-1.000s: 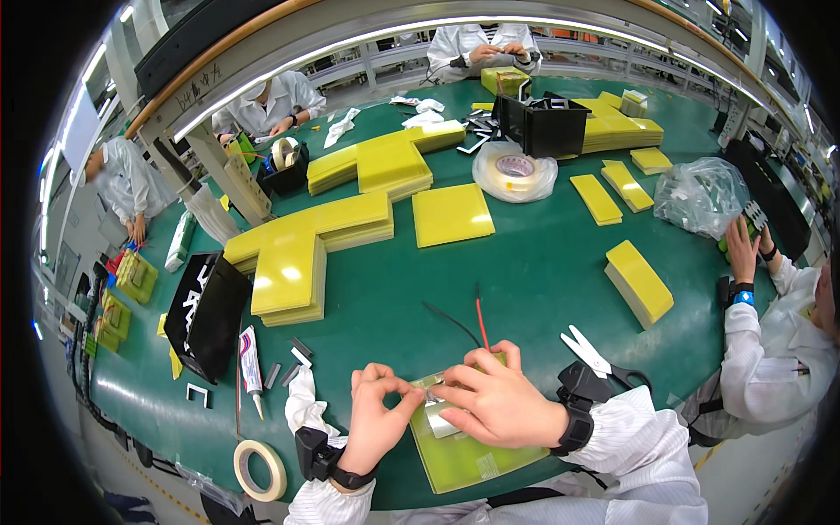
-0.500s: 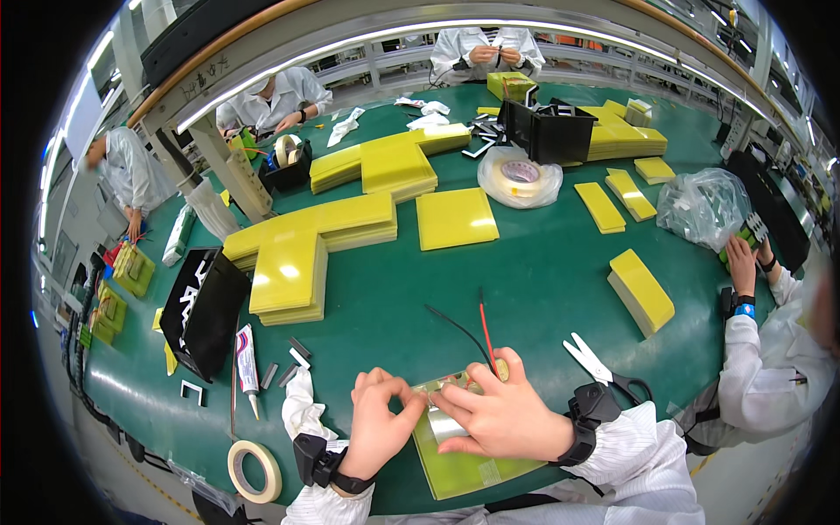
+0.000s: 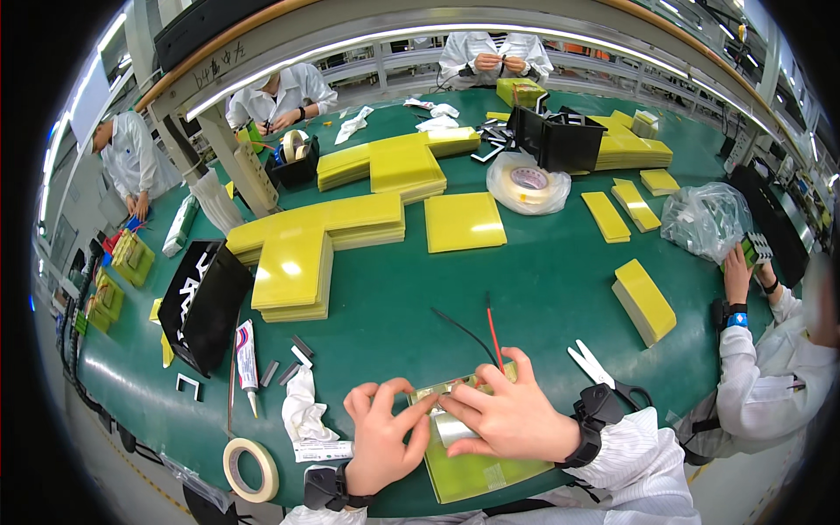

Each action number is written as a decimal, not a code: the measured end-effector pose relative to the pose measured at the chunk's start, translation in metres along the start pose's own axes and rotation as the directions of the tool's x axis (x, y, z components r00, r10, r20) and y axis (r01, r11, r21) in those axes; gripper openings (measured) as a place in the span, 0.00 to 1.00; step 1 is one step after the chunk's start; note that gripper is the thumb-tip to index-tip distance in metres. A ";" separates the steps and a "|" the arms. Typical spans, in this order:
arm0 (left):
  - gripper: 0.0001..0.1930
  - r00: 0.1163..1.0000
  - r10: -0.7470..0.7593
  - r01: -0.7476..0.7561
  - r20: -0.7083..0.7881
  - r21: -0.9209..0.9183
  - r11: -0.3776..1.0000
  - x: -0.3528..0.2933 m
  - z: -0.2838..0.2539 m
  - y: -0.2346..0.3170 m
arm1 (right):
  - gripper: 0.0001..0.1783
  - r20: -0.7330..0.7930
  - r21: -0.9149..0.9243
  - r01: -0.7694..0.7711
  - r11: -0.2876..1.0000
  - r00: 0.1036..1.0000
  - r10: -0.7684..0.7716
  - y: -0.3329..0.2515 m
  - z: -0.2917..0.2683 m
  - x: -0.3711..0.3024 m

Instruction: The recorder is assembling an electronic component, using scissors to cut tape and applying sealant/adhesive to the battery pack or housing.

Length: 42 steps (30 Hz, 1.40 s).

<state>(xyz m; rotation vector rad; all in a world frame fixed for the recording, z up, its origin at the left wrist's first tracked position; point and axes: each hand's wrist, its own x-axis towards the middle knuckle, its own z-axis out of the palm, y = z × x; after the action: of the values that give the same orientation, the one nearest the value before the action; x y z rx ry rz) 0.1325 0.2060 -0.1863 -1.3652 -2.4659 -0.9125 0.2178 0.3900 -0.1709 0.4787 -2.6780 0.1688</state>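
Observation:
A flat yellow-green wrapped pack (image 3: 490, 472) with clear tape lies before me at the table's near edge. One black wire (image 3: 464, 326) and one red wire (image 3: 493, 328) rise from its far side. My right hand (image 3: 512, 418) rests over the pack, gripping it with bent fingers near its upper left edge. Beneath that palm shows a silvery patch (image 3: 453, 429). My left hand (image 3: 389, 433) has thumb and fingers apart; its index fingertip touches the pack's upper left edge, beside the right fingertips. What lies under the fingertips is hidden.
Scissors (image 3: 604, 372) lie to the right. To the left are a tape roll (image 3: 251, 470), a glue tube (image 3: 247, 359), crumpled white cloth (image 3: 304, 407) and a black bin (image 3: 203, 306). Yellow sheet stacks (image 3: 293, 271) stand farther back. A co-worker's hands (image 3: 738, 271) work at the right.
My left thumb and index finger have parted from a pinch, and that hand has shifted slightly. A small white box beside it has come into view. The right hand stays on the pack.

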 end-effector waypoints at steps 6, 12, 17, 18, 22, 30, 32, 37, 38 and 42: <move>0.17 0.982 0.189 -0.189 0.018 0.205 0.960 -0.007 0.004 -0.005 | 0.31 0.017 0.012 0.005 1.000 1.000 -0.005 -0.001 -0.001 0.001; 0.21 0.944 0.319 -0.329 0.086 0.327 0.886 -0.008 0.005 -0.011 | 0.31 0.035 0.026 0.005 1.000 0.999 -0.006 -0.001 -0.001 0.002; 0.23 0.950 0.299 -0.312 0.094 0.373 0.874 -0.006 0.002 -0.006 | 0.30 0.054 -0.021 0.000 1.000 0.999 0.001 0.005 -0.012 0.001; 0.23 0.948 0.307 -0.313 0.078 0.382 0.870 -0.005 0.000 -0.003 | 0.29 0.035 0.041 -0.008 0.999 0.999 0.007 0.007 -0.022 -0.002; 0.22 0.940 0.317 -0.341 0.129 0.442 0.830 -0.007 -0.002 -0.005 | 0.25 -0.140 0.224 -0.096 0.970 0.982 0.130 0.026 -0.058 -0.011; 0.22 0.922 0.369 -0.383 0.115 0.407 0.829 -0.009 -0.006 -0.014 | 0.16 -0.351 0.428 -0.350 0.833 0.785 0.510 0.060 -0.015 -0.039; 0.19 0.915 0.380 -0.403 0.132 0.324 0.856 -0.010 -0.003 -0.018 | 0.16 -0.338 0.417 -0.350 0.839 0.797 0.501 0.060 -0.003 -0.042; 0.17 0.941 0.332 -0.337 0.058 0.147 0.930 -0.006 0.006 -0.030 | 0.13 -0.265 0.395 -0.353 0.848 0.840 0.473 0.066 0.004 -0.047; 0.17 0.942 0.329 -0.335 0.065 0.122 0.934 -0.002 0.010 -0.030 | 0.13 -0.267 0.379 -0.379 0.844 0.829 0.492 0.069 0.003 -0.051; 0.21 0.945 0.326 -0.326 0.011 0.086 0.942 -0.004 0.017 -0.044 | 0.11 -0.276 0.391 -0.337 0.857 0.845 0.458 0.074 0.009 -0.058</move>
<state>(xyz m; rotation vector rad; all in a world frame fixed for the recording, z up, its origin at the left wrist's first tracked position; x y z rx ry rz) 0.1010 0.1959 -0.2200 -1.6713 -2.1544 -0.7208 0.2372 0.4754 -0.2069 -0.0427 -2.3486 0.7628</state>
